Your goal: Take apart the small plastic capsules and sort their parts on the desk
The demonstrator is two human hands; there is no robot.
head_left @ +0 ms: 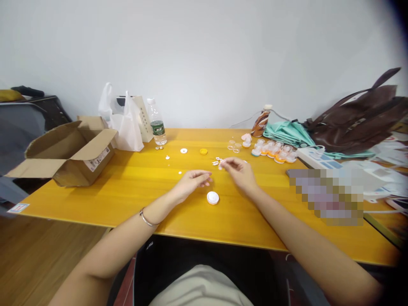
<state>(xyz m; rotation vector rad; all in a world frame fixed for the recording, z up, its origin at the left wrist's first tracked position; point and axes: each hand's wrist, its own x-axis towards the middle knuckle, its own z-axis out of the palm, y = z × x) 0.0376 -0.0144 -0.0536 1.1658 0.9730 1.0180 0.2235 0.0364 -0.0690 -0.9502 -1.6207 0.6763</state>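
Observation:
My right hand pinches a small pale pink piece between thumb and fingertips, above the table's middle. Its exact kind is too small to make out. Beside that piece lie small white printed pieces with dark marks. My left hand hovers to the left with its fingers stretched out and nothing visible in it. Between and just below the two hands sits a round white disc-shaped part with an orange lower edge. Farther back are a white ring and a yellow round part.
An open cardboard box, a white plastic bag and a water bottle stand left. Clear-topped small parts, clear rings, a brown bottle, teal cloth, power strip and brown bag are right.

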